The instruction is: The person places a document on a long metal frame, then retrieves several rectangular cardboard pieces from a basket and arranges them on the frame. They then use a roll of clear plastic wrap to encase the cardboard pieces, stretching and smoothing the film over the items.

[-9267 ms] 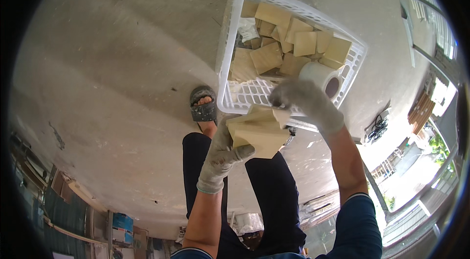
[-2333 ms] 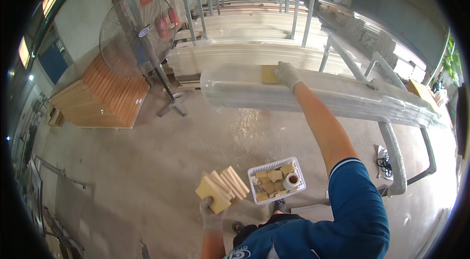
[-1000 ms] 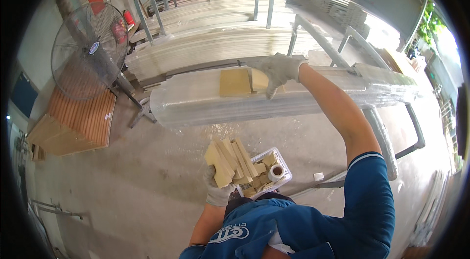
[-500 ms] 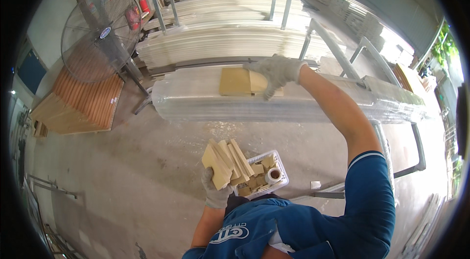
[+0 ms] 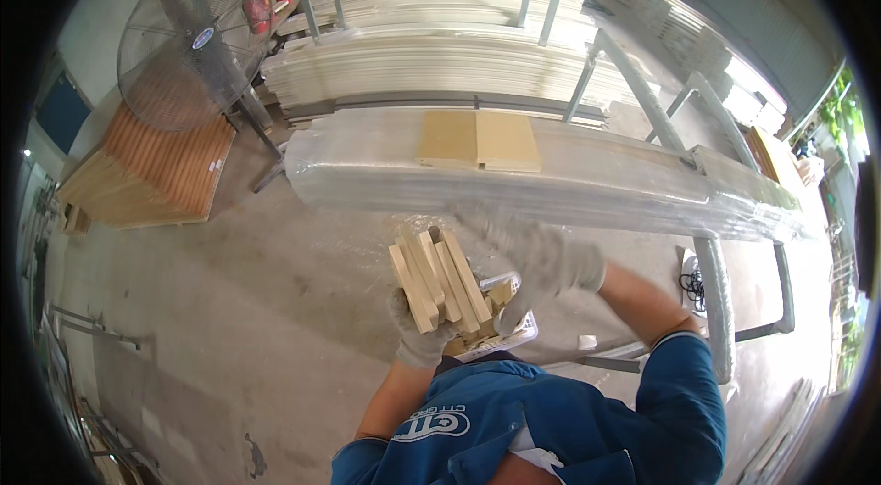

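Fisheye view looking down: person in blue shirt (image 5: 569,402), gloved hands at work above concrete floor (image 5: 275,301). L hand (image 5: 422,334), at approx 6 o'clock, grips a fanned stack of pale wood blocks (image 5: 439,278), fingers wrapped round it & pinching it from the 7 o'clock side. R hand (image 5: 543,260) is blurred; its fingers look spread, thumb held apart & pointing to 7 o'clock, nothing seen in it.

Key relation: the stack lies at 9 o'clock from R hand, v. near; can't tell if they touch. Blocks' long axis runs approx 11 to 5 o'clock, slanting across R hand's side. L hand is nearer, being already on them.

At 11 o'clock from R hand, well apart, two flat tan squares (image 5: 479,141) lie edge to edge on a long plastic-wrapped pack (image 5: 367,178), which runs approx 9 to 3 o'clock. White basket (image 5: 525,334) w/ more wood pieces is below & partly hidden, approx 5 o'clock from the stack. Big fan (image 5: 193,44) stands at 10 o'clock; board piles (image 5: 413,72) fill 12.
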`<state>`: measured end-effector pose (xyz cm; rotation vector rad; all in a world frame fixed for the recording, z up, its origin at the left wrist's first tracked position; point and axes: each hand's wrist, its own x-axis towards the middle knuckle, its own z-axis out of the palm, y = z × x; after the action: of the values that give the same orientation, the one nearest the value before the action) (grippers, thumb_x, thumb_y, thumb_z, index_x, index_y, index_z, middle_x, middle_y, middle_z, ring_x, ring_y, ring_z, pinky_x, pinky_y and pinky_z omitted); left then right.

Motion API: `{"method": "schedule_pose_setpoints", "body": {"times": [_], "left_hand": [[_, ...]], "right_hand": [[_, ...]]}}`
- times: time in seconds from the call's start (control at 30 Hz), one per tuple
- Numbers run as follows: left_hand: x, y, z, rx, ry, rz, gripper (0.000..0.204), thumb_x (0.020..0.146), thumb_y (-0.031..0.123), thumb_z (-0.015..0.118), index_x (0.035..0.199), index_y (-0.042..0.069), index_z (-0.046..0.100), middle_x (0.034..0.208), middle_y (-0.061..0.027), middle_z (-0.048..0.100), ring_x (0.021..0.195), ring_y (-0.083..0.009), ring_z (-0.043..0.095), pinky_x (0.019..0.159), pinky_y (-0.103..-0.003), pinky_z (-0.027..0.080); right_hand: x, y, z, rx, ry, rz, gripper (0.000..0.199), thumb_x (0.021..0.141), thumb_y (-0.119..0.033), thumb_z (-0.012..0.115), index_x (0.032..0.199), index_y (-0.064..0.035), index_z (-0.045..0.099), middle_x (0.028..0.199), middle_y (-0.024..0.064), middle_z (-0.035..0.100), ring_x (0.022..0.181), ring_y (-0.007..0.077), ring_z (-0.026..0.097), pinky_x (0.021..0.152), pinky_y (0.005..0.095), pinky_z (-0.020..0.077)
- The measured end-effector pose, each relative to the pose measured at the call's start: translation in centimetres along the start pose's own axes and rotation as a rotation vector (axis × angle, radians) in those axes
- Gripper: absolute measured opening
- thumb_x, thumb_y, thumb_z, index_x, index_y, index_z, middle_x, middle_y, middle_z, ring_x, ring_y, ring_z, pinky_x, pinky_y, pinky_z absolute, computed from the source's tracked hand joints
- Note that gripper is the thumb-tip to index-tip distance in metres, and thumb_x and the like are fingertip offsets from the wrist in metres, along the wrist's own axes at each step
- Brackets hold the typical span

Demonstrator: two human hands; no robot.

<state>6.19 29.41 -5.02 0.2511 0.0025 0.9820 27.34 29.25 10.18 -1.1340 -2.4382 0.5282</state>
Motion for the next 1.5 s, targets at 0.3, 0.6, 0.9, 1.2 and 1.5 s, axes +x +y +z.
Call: {"method": "schedule_pose_setpoints", "body": {"times": [0.3, 0.6, 0.9, 1.2, 1.5], "left_hand": [[1.2, -3.1, 2.8, 0.863, -0.149, 0.134, 0.083, 0.087, 0.049, 0.071, 0.15, 0.008, 0.036, 0.143, -0.0152, 0.051, 0.13, -0.0322, 0.054, 0.106, -0.051, 0.05], [3.0, -3.0, 3.2, 0.233, -0.011, -0.317, 0.08, 0.082, 0.061, 0.068, 0.141, 0.011, 0.047, 0.13, -0.0132, 0.059, 0.123, -0.0313, 0.059, 0.101, -0.059, 0.051], [2.2, -3.1, 0.6, 0.019, -0.04, -0.268, 0.071, 0.081, 0.048, 0.077, 0.136, 0.008, 0.053, 0.12, -0.011, 0.066, 0.106, -0.0271, 0.068, 0.089, -0.046, 0.057], [2.5, -3.5, 0.4, -0.053, -0.063, -0.236, 0.076, 0.082, 0.052, 0.075, 0.138, 0.007, 0.052, 0.122, -0.0144, 0.065, 0.106, -0.032, 0.067, 0.085, -0.049, 0.058], [2.9, -5.8, 4.3, 0.034, -0.017, -0.232, 0.088, 0.081, 0.068, 0.067, 0.145, 0.014, 0.043, 0.117, -0.0144, 0.06, 0.099, -0.0315, 0.065, 0.073, -0.046, 0.06]], "right_hand": [[-4.4, -0.9, 2.3, 0.249, 0.39, 0.016, 0.113, 0.06, -0.036, 0.092, 0.15, 0.0005, 0.035, 0.144, 0.0242, 0.048, 0.127, 0.0424, 0.053, 0.107, 0.0463, 0.0446], [-4.9, 4.1, -12.3, -0.579, 0.206, 0.236, 0.104, 0.06, -0.049, 0.083, 0.147, -0.0106, 0.042, 0.118, 0.0166, 0.06, 0.107, 0.0353, 0.058, 0.09, 0.0454, 0.0495], [0.6, 10.2, -13.8, -0.635, -0.368, 0.556, 0.105, 0.058, -0.04, 0.084, 0.149, -0.0093, 0.041, 0.123, 0.0157, 0.059, 0.113, 0.0341, 0.057, 0.101, 0.0461, 0.0418], [0.0, 9.8, -13.4, -0.604, -0.315, 0.455, 0.135, 0.054, -0.063, 0.086, 0.16, -0.0132, 0.019, 0.144, 0.0241, 0.046, 0.134, 0.0407, 0.045, 0.112, 0.0525, 0.035], [-6.4, 1.8, -3.7, -0.016, 0.041, -0.044, 0.142, 0.058, -0.065, 0.088, 0.159, 0.0007, 0.012, 0.161, 0.0257, 0.025, 0.149, 0.0389, 0.028, 0.122, 0.0451, 0.0222]]}}
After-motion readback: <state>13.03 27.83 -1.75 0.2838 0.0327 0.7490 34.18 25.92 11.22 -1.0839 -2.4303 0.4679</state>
